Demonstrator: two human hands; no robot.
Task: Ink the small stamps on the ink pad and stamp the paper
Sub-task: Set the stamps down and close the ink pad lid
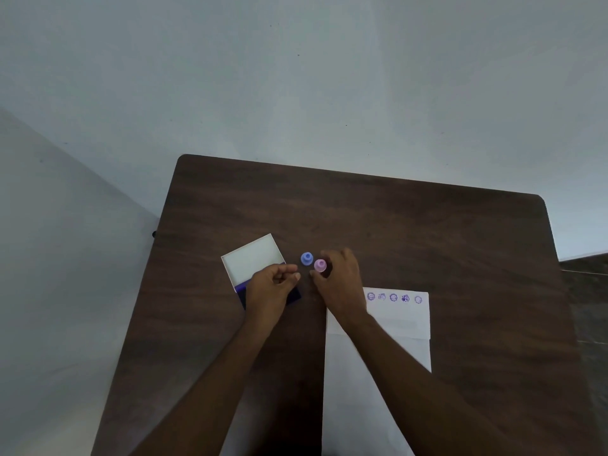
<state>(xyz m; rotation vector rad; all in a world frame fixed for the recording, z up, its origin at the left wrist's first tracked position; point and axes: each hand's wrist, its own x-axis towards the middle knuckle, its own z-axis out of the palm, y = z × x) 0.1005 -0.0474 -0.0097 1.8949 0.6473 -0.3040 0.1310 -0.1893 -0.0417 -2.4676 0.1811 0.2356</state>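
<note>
- Two fingertips of the right hand (pixel 339 281), thumb and forefinger, are curled about the pink stamp (pixel 320 265) at the middle of the frame; they look pinched on it, though whether it is lifted or resting on the table I cannot tell.
- Just to the upper left of it, close beside but apart, stands the blue stamp (pixel 307 258), upright and untouched.
- Left of centre, the left hand (pixel 271 287) has its fingers loosely curled with thumb tip near forefinger tip; no object shows between them, so it seems to hold nothing.
- Beneath that hand lies the ink pad (pixel 296 295), dark blue and mostly hidden, with its open white lid (pixel 251 258) hinged back toward the upper left.
- Right of centre, under the right forearm, lies the white paper (pixel 401 320), with a row of five purple prints (pixel 393 297) along its top edge, the last one faint.
- All of it sits on a dark wooden table (pixel 427 232).
- Judged step: taking up the pink stamp for another inking.
- Next move calls for carrying it left to the pad, which needs the left hand clear of the ink surface, then pressing squarely on bare paper below the row.
</note>
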